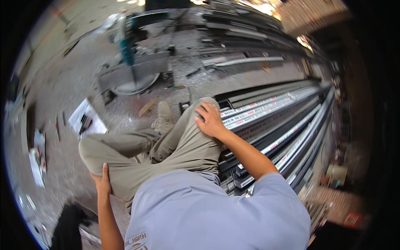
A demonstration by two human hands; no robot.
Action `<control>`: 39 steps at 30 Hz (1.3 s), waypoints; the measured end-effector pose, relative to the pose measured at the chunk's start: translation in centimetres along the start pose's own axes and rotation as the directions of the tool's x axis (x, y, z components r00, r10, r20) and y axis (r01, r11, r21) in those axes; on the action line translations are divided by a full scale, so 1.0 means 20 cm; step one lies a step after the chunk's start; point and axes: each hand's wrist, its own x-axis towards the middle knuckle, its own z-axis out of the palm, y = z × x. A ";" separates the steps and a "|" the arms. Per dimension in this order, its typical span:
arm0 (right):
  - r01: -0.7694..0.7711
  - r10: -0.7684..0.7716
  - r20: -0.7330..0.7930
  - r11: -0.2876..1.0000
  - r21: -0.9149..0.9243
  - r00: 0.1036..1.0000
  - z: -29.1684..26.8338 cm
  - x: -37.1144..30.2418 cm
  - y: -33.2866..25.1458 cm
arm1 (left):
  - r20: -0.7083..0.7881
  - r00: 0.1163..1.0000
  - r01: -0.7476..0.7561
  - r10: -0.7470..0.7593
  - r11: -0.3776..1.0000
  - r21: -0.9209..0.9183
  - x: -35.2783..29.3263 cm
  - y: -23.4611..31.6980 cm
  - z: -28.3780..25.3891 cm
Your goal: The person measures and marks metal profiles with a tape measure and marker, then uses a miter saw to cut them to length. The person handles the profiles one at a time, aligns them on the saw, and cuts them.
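I am seated with my legs bent, in khaki trousers (pixel 183 156). My right hand (pixel 209 120) lies over my right knee with its fingers spread and nothing in it. Against the outer side of my left thigh rests my left hand (pixel 101 180), thumb stretched up along the cloth; its other fingers are partly hidden, and nothing shows in its grasp. Beside my right leg, close to my right forearm, is a stack of long metal profiles (pixel 266 114), some wrapped in printed white film.
A mitre saw (pixel 133 79) with a teal handle stands on the littered floor ahead. White paper (pixel 95 121) with small dark parts on it lies ahead of my left knee. More dark profiles (pixel 241 33) are piled at the far right. A wood scrap (pixel 148 107) lies near my shoe.
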 end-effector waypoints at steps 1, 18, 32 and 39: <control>0.000 0.001 -0.030 0.999 0.032 1.000 -0.01 -0.05 0.02 | 0.053 0.999 0.015 -0.012 0.998 -0.064 0.04 0.08 0.01; -0.140 0.187 -0.203 0.964 0.224 0.961 0.02 -0.43 0.77 | 0.009 0.999 0.043 -0.042 0.951 -0.305 -0.20 0.34 -0.01; 0.060 -0.051 0.254 0.998 -0.030 0.966 -0.04 -0.67 0.98 | 0.008 0.999 0.053 -0.052 0.978 -0.201 -0.15 0.33 -0.01; 0.204 -0.179 0.261 0.976 -0.076 0.949 -0.30 -0.57 0.90 | 0.055 0.995 0.092 -0.078 0.925 -0.368 -0.05 0.12 0.01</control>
